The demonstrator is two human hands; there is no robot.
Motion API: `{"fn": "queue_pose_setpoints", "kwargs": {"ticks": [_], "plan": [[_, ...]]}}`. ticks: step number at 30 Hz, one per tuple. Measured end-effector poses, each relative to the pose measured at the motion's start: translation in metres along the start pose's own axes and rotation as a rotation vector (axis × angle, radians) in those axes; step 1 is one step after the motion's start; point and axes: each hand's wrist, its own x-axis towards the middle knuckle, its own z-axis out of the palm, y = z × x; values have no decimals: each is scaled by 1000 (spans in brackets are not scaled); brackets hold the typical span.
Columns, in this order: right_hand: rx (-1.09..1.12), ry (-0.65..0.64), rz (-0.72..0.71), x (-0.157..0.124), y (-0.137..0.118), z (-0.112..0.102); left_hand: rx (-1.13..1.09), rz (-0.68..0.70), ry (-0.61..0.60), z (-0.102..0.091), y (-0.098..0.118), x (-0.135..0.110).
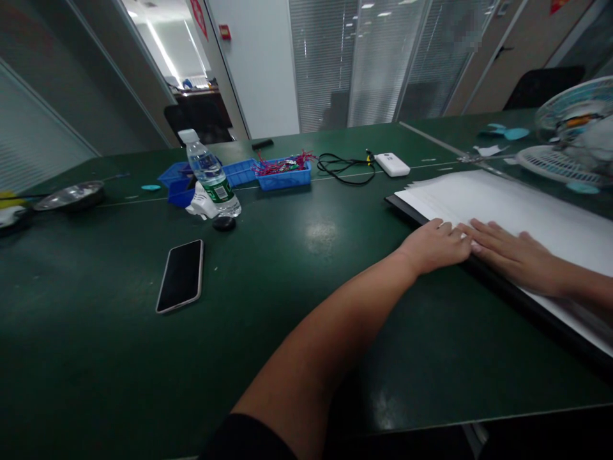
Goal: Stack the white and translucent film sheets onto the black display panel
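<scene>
While right hand [514, 255] lies flat on white sheets [531, 204], fingers extended, left hand [437, 246] curls at edge of black board [541, 312], grip unclear.

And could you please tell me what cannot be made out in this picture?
In the head view:
Left hand: its fingers' undersides, hidden by the hand itself.
Stacked white paper sheets and flat black backing: right ends cut off by the picture's right edge.
Round pale fan: right side cut off there too.
Clear plastic green-labelled bottle: label print too small to read.
</scene>
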Motion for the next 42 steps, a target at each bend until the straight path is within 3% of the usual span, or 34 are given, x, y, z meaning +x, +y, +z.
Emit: {"fn": "queue_pose_setpoints", "kwargs": {"ticks": [4,9,18,24,32,37,42], "plan": [[-51,24,12,9,4,0,63,-61,-10,-4,5,-3],[-124,1,56,19,-2,-6,23,-44,-88,-15,4,-9],[-228,7,63,31,-15,-7,-23,-81,-62,-18,7,-27],[-247,62,42,36,-23,-6,-62,-94,-189,-33,8,-44],[-175,44,170,52,25,0,0,-45,-251,-70,11,-94],[-69,15,95,58,60,6,35,-38,-355,-107,12,-145],[-37,34,7,65,99,15,70,-158,-514,-149,17,-199]]}}
